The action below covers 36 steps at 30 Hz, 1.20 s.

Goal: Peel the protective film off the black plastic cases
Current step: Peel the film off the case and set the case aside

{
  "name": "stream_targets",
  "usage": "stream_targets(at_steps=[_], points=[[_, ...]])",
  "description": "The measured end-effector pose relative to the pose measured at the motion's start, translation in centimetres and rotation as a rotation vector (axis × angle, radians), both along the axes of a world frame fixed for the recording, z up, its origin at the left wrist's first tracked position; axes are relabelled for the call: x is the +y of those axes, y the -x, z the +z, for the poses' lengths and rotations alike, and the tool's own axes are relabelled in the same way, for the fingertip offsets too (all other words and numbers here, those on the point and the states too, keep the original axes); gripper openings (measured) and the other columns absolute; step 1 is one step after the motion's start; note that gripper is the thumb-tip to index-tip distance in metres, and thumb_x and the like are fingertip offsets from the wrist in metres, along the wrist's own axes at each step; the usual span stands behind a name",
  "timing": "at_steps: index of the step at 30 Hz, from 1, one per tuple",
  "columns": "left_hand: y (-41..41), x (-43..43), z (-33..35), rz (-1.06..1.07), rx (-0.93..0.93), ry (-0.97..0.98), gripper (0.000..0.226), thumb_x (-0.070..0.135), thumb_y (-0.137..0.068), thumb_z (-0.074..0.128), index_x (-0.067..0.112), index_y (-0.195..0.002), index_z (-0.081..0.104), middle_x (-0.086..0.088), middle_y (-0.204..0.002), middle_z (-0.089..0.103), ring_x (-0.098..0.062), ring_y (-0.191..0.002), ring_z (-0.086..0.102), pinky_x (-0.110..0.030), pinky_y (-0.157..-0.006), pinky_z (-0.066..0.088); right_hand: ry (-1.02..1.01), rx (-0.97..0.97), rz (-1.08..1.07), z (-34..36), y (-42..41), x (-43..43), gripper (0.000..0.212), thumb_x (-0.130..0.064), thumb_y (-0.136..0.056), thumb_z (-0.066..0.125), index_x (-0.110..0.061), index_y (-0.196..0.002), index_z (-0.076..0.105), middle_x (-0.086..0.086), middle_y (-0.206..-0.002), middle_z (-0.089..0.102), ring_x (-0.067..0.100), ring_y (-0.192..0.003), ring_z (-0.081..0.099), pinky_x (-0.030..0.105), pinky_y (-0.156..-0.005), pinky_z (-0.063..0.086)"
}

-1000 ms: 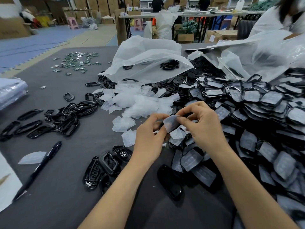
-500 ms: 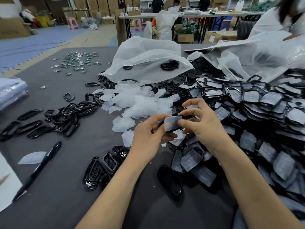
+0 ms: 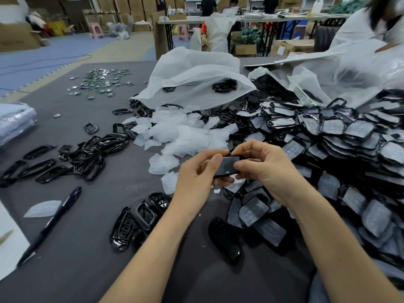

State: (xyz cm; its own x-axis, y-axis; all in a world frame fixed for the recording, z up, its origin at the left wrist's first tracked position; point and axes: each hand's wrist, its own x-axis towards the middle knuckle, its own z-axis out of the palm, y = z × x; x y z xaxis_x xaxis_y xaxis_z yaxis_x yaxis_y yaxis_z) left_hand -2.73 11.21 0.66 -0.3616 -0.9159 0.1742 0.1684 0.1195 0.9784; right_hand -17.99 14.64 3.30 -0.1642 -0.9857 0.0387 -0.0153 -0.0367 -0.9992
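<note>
— Warehouse floor at the back, cardboard boxes stacked along the far wall. What is the work surface like?

— Dark grey table (image 3: 72,132), matte, cloth-like. On the right it carries a big heap of film-covered cases (image 3: 349,145): flat black plastic shells with rounded corners, each faced with a cloudy, slightly embossed film.

— And the pale stuff in the middle?

— Peeled films (image 3: 185,134), thin, translucent and limp, lying in a loose pile just beyond the hands. Behind them sags a crumpled white plastic bag (image 3: 196,77).

— Anything shiny?

— Bare glossy cases (image 3: 140,217) lie near left of centre, ribbed inside, and one smooth oval shell (image 3: 225,239) sits near centre. Thin black frames (image 3: 87,154) are scattered on the left, and a slim black pen (image 3: 54,219) lies slanted on the near left.

— Where is the case being worked on?

— Lifted above the table at centre, between both hands: a held case (image 3: 227,166), dark, oblong, with a dull sheen. Whether film covers its face, I cannot tell.

— How does the left hand (image 3: 194,182) hold it?

— Thumb lies along the top of the left end, fingers curl underneath.

— The right hand (image 3: 269,171)?

— Thumb and forefinger pinch the right end, and the other fingers curl loosely behind it.
</note>
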Motion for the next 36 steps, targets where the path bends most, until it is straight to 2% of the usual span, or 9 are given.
stream_targets(at_steps=[3,6,11,16,20,25,36], points=[[0.01,-0.08,-0.15,0.027,-0.021,0.006,0.019,0.010,-0.099,0.052,0.020,-0.094,0.068,-0.003,-0.085,0.076,-0.023,-0.061,0.071,-0.027,-0.062,0.058,-0.008,0.004,-0.002,0.12,-0.07,0.06,0.022,0.013,-0.080,0.064,-0.009,-0.083,0.064,0.006,-0.077,0.065,0.013,-0.064,0.062,0.021,-0.062,0.055],[0.13,0.01,-0.02,0.051,-0.008,0.010,0.021,0.008,-0.098,0.053,0.026,-0.089,0.060,-0.006,-0.078,0.075,-0.022,-0.057,0.070,-0.025,-0.055,0.056,-0.014,-0.013,-0.018,0.11,-0.25,0.00,0.020,0.012,-0.081,0.063,-0.008,-0.083,0.064,0.008,-0.077,0.065,0.008,-0.062,0.063,0.019,-0.059,0.054],[0.28,0.11,0.13,0.046,0.007,0.021,0.036,0.005,-0.098,0.053,0.034,-0.076,0.055,-0.008,-0.072,0.074,-0.021,-0.055,0.070,-0.021,-0.052,0.052,-0.025,-0.089,-0.043,-0.01,-0.31,-0.10,0.015,0.009,-0.084,0.061,-0.005,-0.085,0.065,0.010,-0.076,0.064,0.009,-0.063,0.063,0.020,-0.057,0.054],[0.27,-0.03,-0.02,0.025,0.015,0.001,0.021,0.001,-0.098,0.050,0.020,-0.090,0.051,-0.006,-0.071,0.073,-0.020,-0.056,0.070,-0.021,-0.054,0.053,-0.015,-0.094,-0.056,-0.07,-0.31,-0.17,0.015,0.009,-0.085,0.060,-0.005,-0.082,0.065,0.007,-0.072,0.066,0.010,-0.062,0.062,0.020,-0.055,0.052],[0.14,-0.12,0.07,-0.009,0.040,-0.040,0.015,0.000,-0.097,0.051,0.014,-0.098,0.058,-0.006,-0.077,0.075,-0.020,-0.059,0.071,-0.023,-0.057,0.055,0.003,-0.093,-0.075,-0.18,-0.28,-0.22,0.015,0.008,-0.085,0.060,-0.005,-0.081,0.066,0.004,-0.068,0.067,0.010,-0.060,0.062,0.019,-0.053,0.051],[0.13,-0.12,0.14,-0.010,0.078,-0.096,0.009,0.005,-0.097,0.052,0.007,-0.095,0.061,-0.010,-0.078,0.075,-0.023,-0.061,0.071,-0.023,-0.057,0.056,0.016,-0.077,-0.083,-0.24,-0.32,-0.35,0.016,0.007,-0.085,0.060,-0.006,-0.079,0.067,0.003,-0.066,0.067,0.011,-0.061,0.061,0.019,-0.053,0.050],[0.12,-0.09,0.12,0.015,0.058,-0.106,0.012,0.001,-0.096,0.052,0.007,-0.089,0.060,-0.008,-0.075,0.075,-0.023,-0.058,0.071,-0.025,-0.055,0.057,0.047,0.001,-0.110,-0.39,-0.74,-0.37,0.010,0.002,-0.086,0.063,-0.005,-0.080,0.066,0.005,-0.067,0.063,0.008,-0.058,0.059,0.019,-0.051,0.049]])
